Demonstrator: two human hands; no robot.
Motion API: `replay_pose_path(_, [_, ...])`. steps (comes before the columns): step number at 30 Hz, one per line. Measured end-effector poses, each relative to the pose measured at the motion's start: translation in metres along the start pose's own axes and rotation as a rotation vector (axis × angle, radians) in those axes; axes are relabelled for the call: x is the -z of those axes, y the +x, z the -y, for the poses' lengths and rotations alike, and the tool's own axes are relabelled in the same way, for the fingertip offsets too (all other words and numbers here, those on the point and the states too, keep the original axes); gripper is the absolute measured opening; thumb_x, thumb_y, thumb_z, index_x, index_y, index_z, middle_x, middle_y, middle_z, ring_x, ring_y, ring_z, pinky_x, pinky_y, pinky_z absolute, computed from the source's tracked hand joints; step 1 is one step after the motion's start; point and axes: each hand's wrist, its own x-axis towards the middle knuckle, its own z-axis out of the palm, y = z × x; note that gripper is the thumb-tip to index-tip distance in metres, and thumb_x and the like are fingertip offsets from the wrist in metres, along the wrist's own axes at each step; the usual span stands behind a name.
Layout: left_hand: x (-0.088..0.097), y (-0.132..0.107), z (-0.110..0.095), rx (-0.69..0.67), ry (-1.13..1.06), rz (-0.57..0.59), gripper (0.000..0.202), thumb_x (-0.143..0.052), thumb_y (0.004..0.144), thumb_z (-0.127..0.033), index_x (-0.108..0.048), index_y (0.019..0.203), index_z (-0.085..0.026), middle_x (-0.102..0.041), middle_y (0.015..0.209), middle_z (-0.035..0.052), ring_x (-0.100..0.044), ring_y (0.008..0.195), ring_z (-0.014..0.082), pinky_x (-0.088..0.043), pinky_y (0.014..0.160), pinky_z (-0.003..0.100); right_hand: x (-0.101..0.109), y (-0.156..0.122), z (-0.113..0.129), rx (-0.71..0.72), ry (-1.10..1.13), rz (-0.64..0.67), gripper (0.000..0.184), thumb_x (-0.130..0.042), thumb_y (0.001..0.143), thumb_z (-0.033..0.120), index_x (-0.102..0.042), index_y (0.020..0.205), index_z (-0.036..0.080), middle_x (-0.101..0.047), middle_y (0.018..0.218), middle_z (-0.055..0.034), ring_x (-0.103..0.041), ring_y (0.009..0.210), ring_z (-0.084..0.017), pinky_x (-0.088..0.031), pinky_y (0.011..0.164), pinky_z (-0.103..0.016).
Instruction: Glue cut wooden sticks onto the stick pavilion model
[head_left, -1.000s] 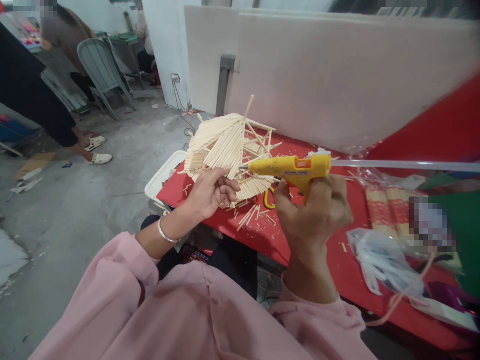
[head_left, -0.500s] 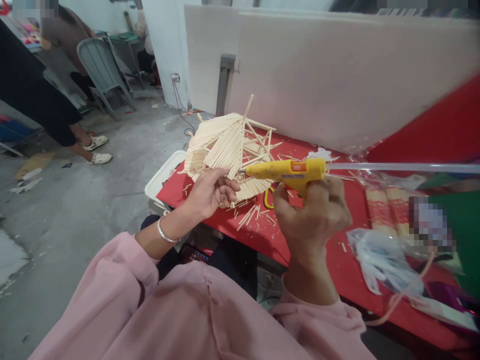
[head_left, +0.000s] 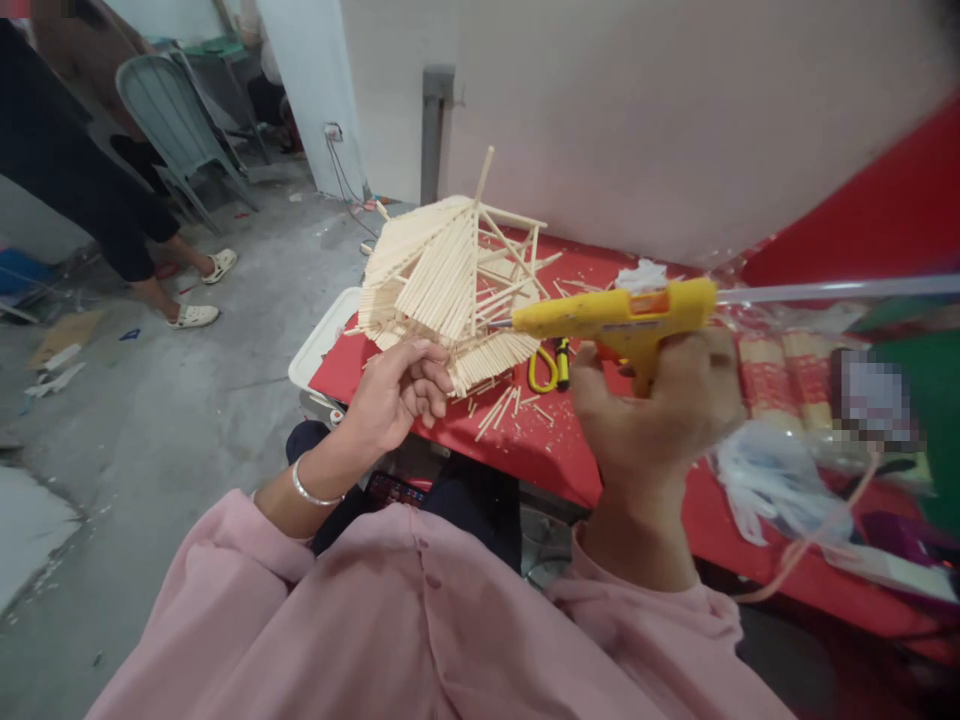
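One glue gun [head_left: 622, 318], one stick model [head_left: 439, 275]

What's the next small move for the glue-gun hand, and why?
Probably nudge the right hand forward so the nozzle of the yellow hot glue gun touches the pale wooden stick structure: its tip points at the sticks, contact unclear, and the left hand grips the structure's lower edge over the red table.

The right hand [head_left: 660, 410] aims a yellow glue gun [head_left: 615, 318] at the stick model [head_left: 442, 290], which the left hand [head_left: 394, 395] steadies.
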Motion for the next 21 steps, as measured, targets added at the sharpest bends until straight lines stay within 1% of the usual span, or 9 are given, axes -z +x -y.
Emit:
replay_pose_path(2, [0.004,-0.012,0.008,-0.034,0.054,0.018,0.024,-0.062,0.083,-0.04,-0.062,0.08,-0.016,-0.065,0.057,-0.0011,-0.053,0.035,0.0088,-0.032,0.03,0.017,0.008,-0.004,-0.012,-0.037,-0.041,0.046,0.026,-0.061,0.083,0.045,-0.056,0.09,0.02,-0.056,0.084,-0.0139,-0.059,0.089,-0.033,-0.042,0.071,-0.042])
replay_pose_path(5, [0.007,-0.026,0.024,0.005,0.243,0.149,0.024,-0.064,0.082,-0.041,-0.061,0.079,-0.018,-0.065,0.058,-0.0011,-0.051,0.034,0.0091,-0.03,0.032,0.019,0.014,-0.019,-0.036,-0.067,-0.102,0.191,0.024,-0.06,0.083,0.046,-0.051,0.084,0.023,-0.055,0.081,-0.0112,-0.056,0.082,-0.028,-0.037,0.068,-0.039])
replay_pose_path(7, [0.01,-0.025,0.04,0.036,0.493,0.243,0.019,-0.063,0.084,-0.036,-0.063,0.078,-0.018,-0.065,0.059,-0.0012,-0.053,0.038,0.0093,-0.034,0.037,0.02,0.013,-0.034,-0.055,-0.079,-0.132,0.293,0.021,-0.06,0.081,0.042,-0.049,0.082,0.024,-0.056,0.082,-0.01,-0.054,0.079,-0.025,-0.034,0.065,-0.037])
replay_pose_path(9, [0.015,-0.016,0.06,-0.031,0.827,0.27,0.014,-0.061,0.085,-0.027,-0.065,0.074,-0.018,-0.065,0.061,-0.0009,-0.056,0.047,0.0102,-0.041,0.048,0.021,0.007,-0.05,-0.073,-0.079,-0.15,0.387,0.018,-0.059,0.078,0.039,-0.05,0.081,0.024,-0.057,0.083,-0.0092,-0.052,0.077,-0.024,-0.033,0.064,-0.036])
replay_pose_path(10, [0.017,-0.009,0.071,-0.119,1.002,0.254,0.013,-0.059,0.084,-0.021,-0.065,0.073,-0.018,-0.066,0.064,0.0,-0.06,0.056,0.0119,-0.044,0.057,0.022,0.004,-0.058,-0.082,-0.079,-0.154,0.436,0.018,-0.059,0.077,0.039,-0.051,0.081,0.024,-0.057,0.084,-0.0086,-0.052,0.076,-0.023,-0.032,0.064,-0.035])
replay_pose_path(12, [0.021,0.008,0.093,-0.236,1.28,0.161,0.014,-0.057,0.084,-0.015,-0.068,0.076,-0.019,-0.071,0.073,0.0031,-0.065,0.069,0.0166,-0.047,0.07,0.026,-0.003,-0.072,-0.099,-0.083,-0.148,0.526,0.019,-0.057,0.077,0.041,-0.053,0.082,0.023,-0.057,0.082,-0.0068,-0.051,0.074,-0.022,-0.03,0.061,-0.033])
replay_pose_path(15, [0.021,0.033,0.119,-0.329,1.508,0.018,0.022,-0.05,0.093,-0.018,-0.072,0.091,-0.017,-0.076,0.095,0.0116,-0.07,0.088,0.0226,-0.048,0.082,0.031,-0.012,-0.083,-0.121,-0.091,-0.104,0.593,0.022,-0.057,0.077,0.044,-0.056,0.082,0.023,-0.057,0.076,-0.0047,-0.049,0.068,-0.02,-0.027,0.058,-0.031])
replay_pose_path(17, [0.017,0.044,0.13,-0.345,1.602,-0.054,0.03,-0.044,0.099,-0.024,-0.073,0.097,-0.016,-0.076,0.099,0.0152,-0.07,0.093,0.0257,-0.047,0.083,0.034,-0.016,-0.087,-0.132,-0.086,-0.087,0.613,0.022,-0.058,0.077,0.044,-0.057,0.082,0.024,-0.06,0.074,-0.0054,-0.05,0.066,-0.02,-0.027,0.057,-0.03])
replay_pose_path(21, [0.007,0.053,0.137,-0.306,1.702,-0.139,0.041,-0.037,0.102,-0.034,-0.073,0.1,-0.014,-0.073,0.091,0.0188,-0.07,0.091,0.0305,-0.047,0.08,0.038,-0.027,-0.091,-0.149,-0.042,-0.057,0.691,0.024,-0.058,0.079,0.045,-0.062,0.086,0.023,-0.067,0.082,-0.0084,-0.056,0.073,-0.024,-0.033,0.061,-0.033])
